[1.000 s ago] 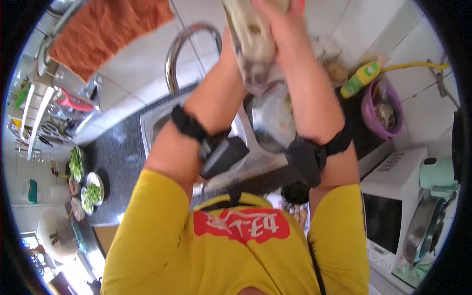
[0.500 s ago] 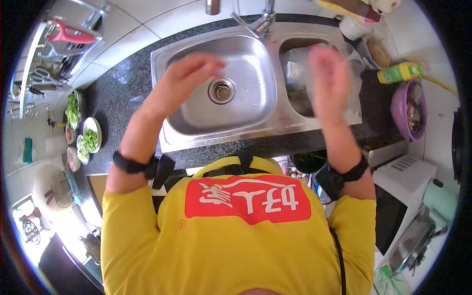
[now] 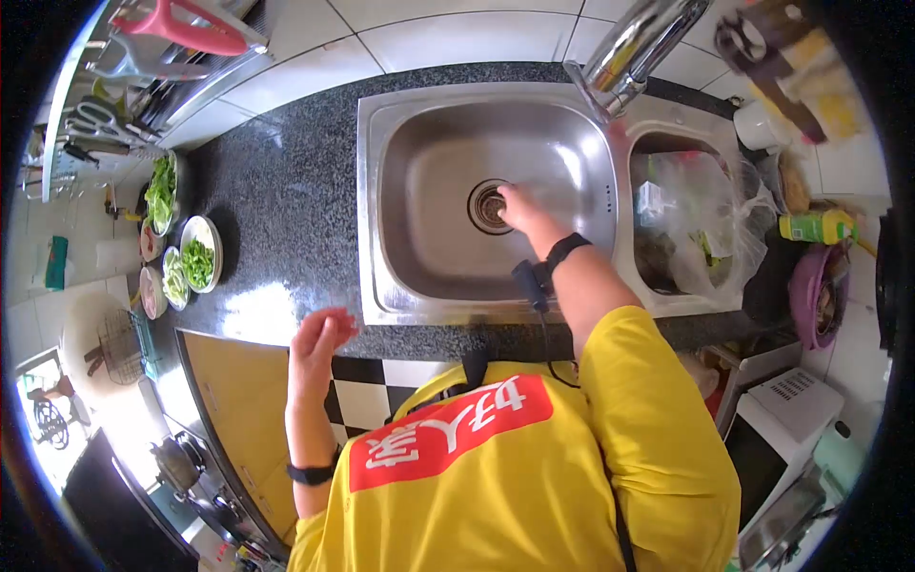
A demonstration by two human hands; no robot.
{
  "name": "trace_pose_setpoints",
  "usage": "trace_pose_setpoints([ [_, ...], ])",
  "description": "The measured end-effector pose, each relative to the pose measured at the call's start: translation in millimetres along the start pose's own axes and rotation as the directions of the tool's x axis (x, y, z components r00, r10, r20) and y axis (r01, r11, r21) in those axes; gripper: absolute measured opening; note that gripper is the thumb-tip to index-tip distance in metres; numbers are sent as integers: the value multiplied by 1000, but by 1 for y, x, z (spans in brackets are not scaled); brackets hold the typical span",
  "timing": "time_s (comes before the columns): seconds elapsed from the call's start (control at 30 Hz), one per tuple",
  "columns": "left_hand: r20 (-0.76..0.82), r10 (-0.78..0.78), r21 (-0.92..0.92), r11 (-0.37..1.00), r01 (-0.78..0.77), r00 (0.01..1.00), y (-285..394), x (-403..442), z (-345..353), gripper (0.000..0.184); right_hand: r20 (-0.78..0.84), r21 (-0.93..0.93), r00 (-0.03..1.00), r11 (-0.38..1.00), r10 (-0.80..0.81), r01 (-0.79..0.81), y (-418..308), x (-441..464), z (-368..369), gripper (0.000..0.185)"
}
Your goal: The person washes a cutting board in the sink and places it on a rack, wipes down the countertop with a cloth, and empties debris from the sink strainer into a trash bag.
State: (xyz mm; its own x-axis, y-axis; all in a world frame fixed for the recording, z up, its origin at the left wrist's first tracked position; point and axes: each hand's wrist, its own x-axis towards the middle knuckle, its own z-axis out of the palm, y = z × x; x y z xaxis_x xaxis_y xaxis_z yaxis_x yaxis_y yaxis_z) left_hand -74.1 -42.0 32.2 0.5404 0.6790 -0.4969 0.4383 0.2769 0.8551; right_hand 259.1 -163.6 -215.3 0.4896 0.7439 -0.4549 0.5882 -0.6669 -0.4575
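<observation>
My right hand (image 3: 521, 210) reaches down into the large steel sink basin (image 3: 429, 243), at the right edge of the round drain strainer (image 3: 488, 208). Its fingertips point downward and are partly hidden, so I cannot tell whether they grip the strainer. My left hand (image 3: 319, 343) hovers by the counter's front edge, left of the sink, its fingers loosely bent and apart with nothing in them. Behind the basin stands the chrome faucet (image 3: 624, 71). Clear plastic bags (image 3: 701, 214) with things inside fill the smaller basin on the right.
Plates of chopped greens (image 3: 198, 262) and leafy vegetables (image 3: 162, 195) stand at the counter's left end. A rack with scissors (image 3: 95, 119) hangs above them. At the right are a yellow-green bottle (image 3: 818, 227), a purple basin (image 3: 808, 310) and a white appliance (image 3: 786, 405).
My right hand has come down from above the small basin to the drain in the large one. My left hand has drawn back from over the sink to the counter's front edge.
</observation>
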Motion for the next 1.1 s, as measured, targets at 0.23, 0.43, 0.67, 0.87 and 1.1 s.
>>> trace_pose_setpoints([
  [0.23,12,-27,-86,996,28,1000,-4,-6,-14,23,34,-51,998,997,-49,51,-20,-12,9,42],
  [0.43,315,112,68,988,-140,942,29,24,31,21,-311,-196,922,965,-229,174,-59,-110,-94,31],
  [0.67,837,381,159,516,-842,392,120,32,197,31,-635,-384,688,916,-352,115,-12,-278,-250,26],
  [0.87,751,648,-24,-163,-986,-125,140,16,379,57,-793,-280,576,958,-198,-57,57,-355,-301,26],
  [1.1,731,575,447,5,-894,368,126,49,417,23,-802,-163,591,984,-86,-78,85,-341,-267,20],
])
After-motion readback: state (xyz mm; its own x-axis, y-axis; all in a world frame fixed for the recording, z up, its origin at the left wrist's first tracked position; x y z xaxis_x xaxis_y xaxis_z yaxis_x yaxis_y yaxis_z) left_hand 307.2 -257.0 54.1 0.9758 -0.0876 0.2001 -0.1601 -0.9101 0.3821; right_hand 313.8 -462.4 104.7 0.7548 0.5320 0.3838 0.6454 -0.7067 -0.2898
